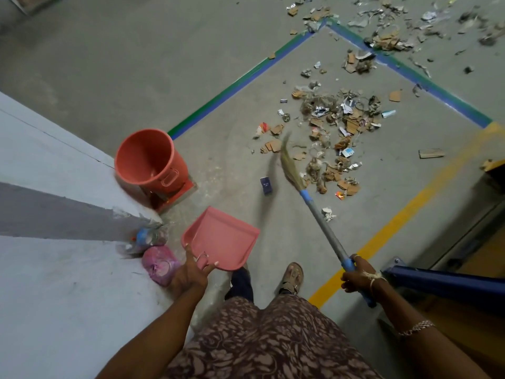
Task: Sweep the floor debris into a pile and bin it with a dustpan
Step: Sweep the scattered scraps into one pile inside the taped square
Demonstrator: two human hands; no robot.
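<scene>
1. The left hand [191, 272] is closed round the handle of a pink dustpan [222, 239], holding it off the floor at about 7 o'clock, open lip pointing toward 1 o'clock.
2. The right hand [360, 277] is wrapped tight on the broom [322, 214] shaft at 4 o'clock; the blurred bristles reach the near edge of the debris.
3. The debris pile [336, 132] lies at 1 o'clock, inside the corner of blue-green floor tape [235, 88]; more scraps lie beyond the tape at 2 o'clock.
4. An orange bin [149, 158] stands open at 10 o'clock against a pale wall [54, 165]; bare concrete lies between bin and pile.
5. A yellow floor line [410, 209] borders the right side; a blue rack leg [448, 283] crowds 4 o'clock.
6. A small dark blue packet [266, 185] lies near the bristles; its print is too small to read.
</scene>
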